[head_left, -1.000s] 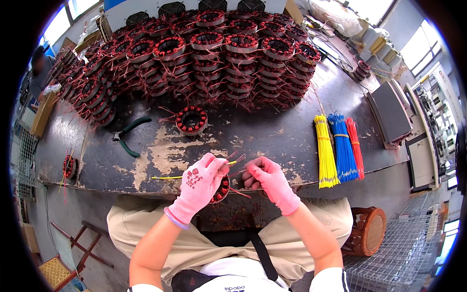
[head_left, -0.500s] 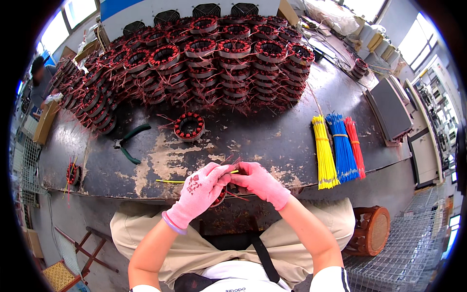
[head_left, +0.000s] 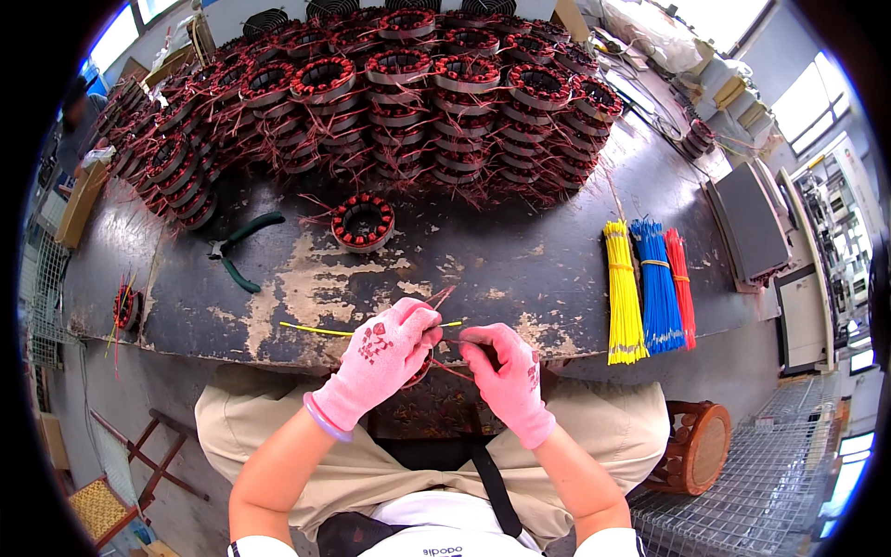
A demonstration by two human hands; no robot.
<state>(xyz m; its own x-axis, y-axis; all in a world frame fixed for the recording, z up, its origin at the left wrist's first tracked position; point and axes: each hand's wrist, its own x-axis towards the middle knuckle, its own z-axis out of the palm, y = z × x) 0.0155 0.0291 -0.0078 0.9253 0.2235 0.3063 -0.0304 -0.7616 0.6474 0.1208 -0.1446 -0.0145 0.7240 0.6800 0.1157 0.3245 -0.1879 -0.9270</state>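
In a pink glove, my left hand (head_left: pixel 383 346) is closed around a thin yellow wire (head_left: pixel 316 330), whose ends stick out on both sides. Dark red lead wires (head_left: pixel 444 295) rise past its fingertips. Below that hand, at the table's front edge, a stator (head_left: pixel 420 373) with red windings shows only in part. My right hand (head_left: pixel 507 376), gloved too, pinches a thin dark red lead wire (head_left: pixel 449 341) just right of the left fingers. Farther back on the table stands a single stator (head_left: pixel 363 223), with green-handled pliers (head_left: pixel 243 243) lying to its left.
Stacked stators (head_left: pixel 399 102) fill the back of the table. Bundles of yellow (head_left: pixel 621 297), blue (head_left: pixel 657 288) and red wires (head_left: pixel 680 288) lie at the right. A small stator with coloured leads (head_left: pixel 128 308) sits at the left edge. A wooden stool (head_left: pixel 691 447) stands at lower right.
My right hand has drawn away from the left, to the right and slightly down, with the lead wire between them. The left hand still grips the yellow wire. The whole view has shifted slightly.
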